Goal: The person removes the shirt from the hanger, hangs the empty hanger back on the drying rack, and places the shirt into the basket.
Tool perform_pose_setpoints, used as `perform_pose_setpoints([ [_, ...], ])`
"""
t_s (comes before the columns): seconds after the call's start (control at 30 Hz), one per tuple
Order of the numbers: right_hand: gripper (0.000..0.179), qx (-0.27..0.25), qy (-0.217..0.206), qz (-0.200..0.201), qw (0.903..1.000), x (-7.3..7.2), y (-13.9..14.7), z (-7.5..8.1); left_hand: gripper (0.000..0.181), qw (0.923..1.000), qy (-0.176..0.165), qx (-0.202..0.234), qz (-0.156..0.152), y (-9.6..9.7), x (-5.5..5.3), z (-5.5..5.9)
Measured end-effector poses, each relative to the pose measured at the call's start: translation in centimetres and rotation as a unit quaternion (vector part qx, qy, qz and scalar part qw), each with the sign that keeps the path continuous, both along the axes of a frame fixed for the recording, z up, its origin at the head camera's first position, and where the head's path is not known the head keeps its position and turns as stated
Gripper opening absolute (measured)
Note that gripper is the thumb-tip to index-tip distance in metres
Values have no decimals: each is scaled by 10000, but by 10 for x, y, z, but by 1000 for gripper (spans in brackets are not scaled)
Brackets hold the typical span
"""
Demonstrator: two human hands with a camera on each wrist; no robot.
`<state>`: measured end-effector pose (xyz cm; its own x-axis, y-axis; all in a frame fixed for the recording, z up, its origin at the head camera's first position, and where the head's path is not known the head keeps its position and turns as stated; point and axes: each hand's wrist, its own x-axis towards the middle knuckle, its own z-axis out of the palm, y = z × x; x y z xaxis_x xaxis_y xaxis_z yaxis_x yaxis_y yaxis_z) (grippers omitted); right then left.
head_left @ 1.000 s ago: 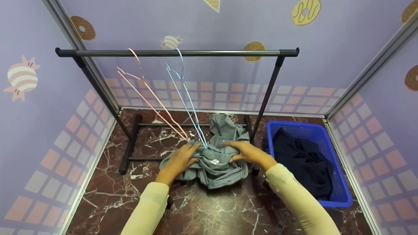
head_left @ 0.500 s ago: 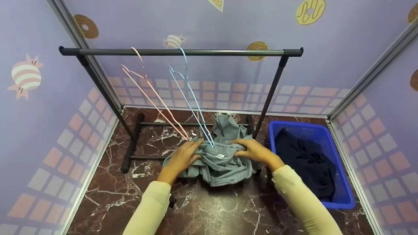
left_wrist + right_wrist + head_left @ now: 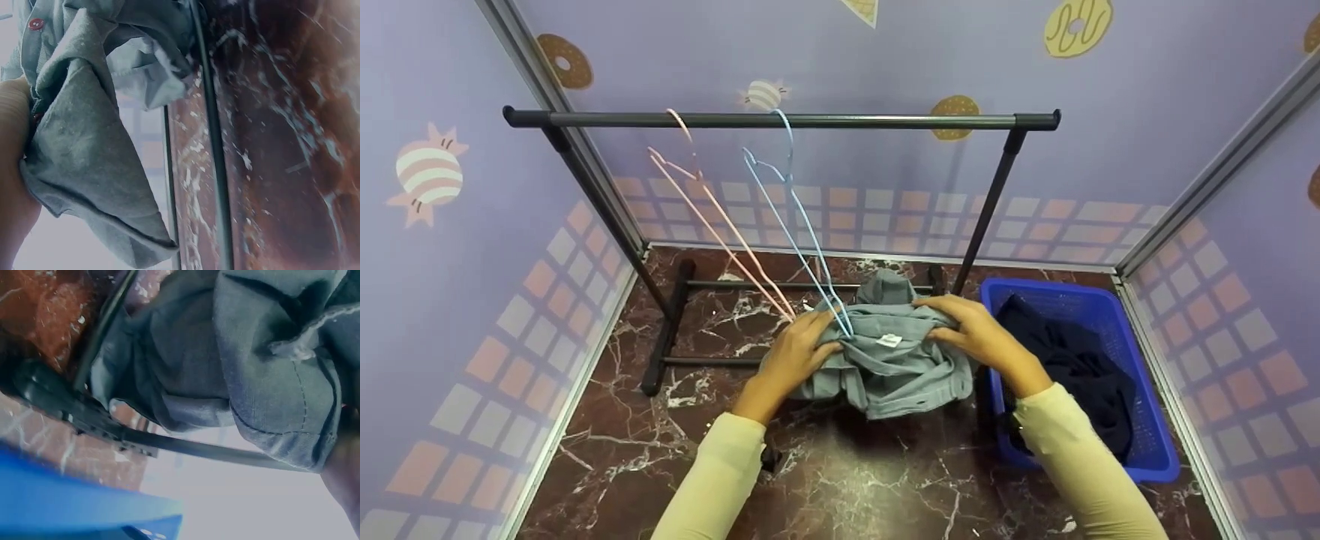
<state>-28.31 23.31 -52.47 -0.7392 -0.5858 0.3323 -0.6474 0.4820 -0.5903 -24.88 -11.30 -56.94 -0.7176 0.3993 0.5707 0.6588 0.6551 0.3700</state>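
Observation:
A bunched grey-green button-up shirt (image 3: 915, 386) is held up between both hands below the rack, a white label (image 3: 889, 340) facing up at its neck. My left hand (image 3: 799, 349) grips its left side; in the left wrist view, a folded part of the shirt (image 3: 93, 149) with red buttons hangs beside that hand. On the other side, my right hand (image 3: 979, 330) grips the cloth with thumb and fingers. A light blue hanger (image 3: 808, 229) hooks over the bar, its lower end reaching into the shirt's opening near my left fingers. The right wrist view shows drooping cloth (image 3: 275, 377).
A black clothes rack (image 3: 870, 121) stands in front, with a pink hanger (image 3: 727, 217) on its bar left of the blue one. To the right, a blue plastic basket (image 3: 1147, 375) holds dark navy cloth (image 3: 1065, 367). Patterned walls enclose the brown marbled floor (image 3: 615, 465).
Both hands and the shirt have shifted to the right and slightly up in the head view. The right hand has moved farther from the left, and the blue hanger's lower end has swung right.

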Motion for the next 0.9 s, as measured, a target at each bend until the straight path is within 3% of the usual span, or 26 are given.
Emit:
perform_pose_setpoints([
  [0.2,53,-21,143,-94,9999,2,13,19,68,9994,60,290,-154,15,0,9],
  [0.5,57,204,294,-321,9988,8,35,53,66,9971,173,706,-205,45,3,9],
  [0.7,59,305,628,-382,9968,15,49,74,66,9922,365,1188,-102,70,7,10],
  [0.9,62,326,920,-546,9937,23,65,88,67,9856,373,1605,-375,93,10,10],
])
